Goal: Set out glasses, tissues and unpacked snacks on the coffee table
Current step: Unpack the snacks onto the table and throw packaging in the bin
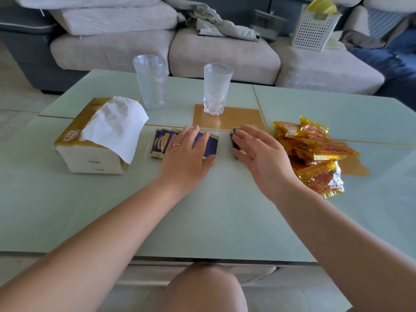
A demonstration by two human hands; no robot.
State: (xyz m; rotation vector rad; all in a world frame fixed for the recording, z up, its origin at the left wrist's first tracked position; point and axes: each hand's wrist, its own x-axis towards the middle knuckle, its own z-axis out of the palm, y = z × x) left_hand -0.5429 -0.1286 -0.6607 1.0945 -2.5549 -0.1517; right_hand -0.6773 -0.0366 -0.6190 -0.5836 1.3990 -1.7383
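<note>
Two clear glasses stand at the back of the coffee table (202, 210): a stack of tumblers (150, 81) on the left and a single glass (216, 88) on a gold square. A tissue pack (101, 136) lies left with a sheet pulled out. My left hand (188, 154) rests flat, fingers straight, on a row of dark blue snack packets (162, 143). My right hand (258, 154) touches one more dark packet (235, 140) with straight fingers, just right of the row. A heap of gold and red snack packets (315, 154) lies further right.
A grey sofa (225, 52) runs along the far side of the table, with a crumpled cloth (216, 21), a white perforated basket (314, 28) and a person's legs in jeans (396, 61) at the right. My bare knee (202, 289) shows below the table's near edge.
</note>
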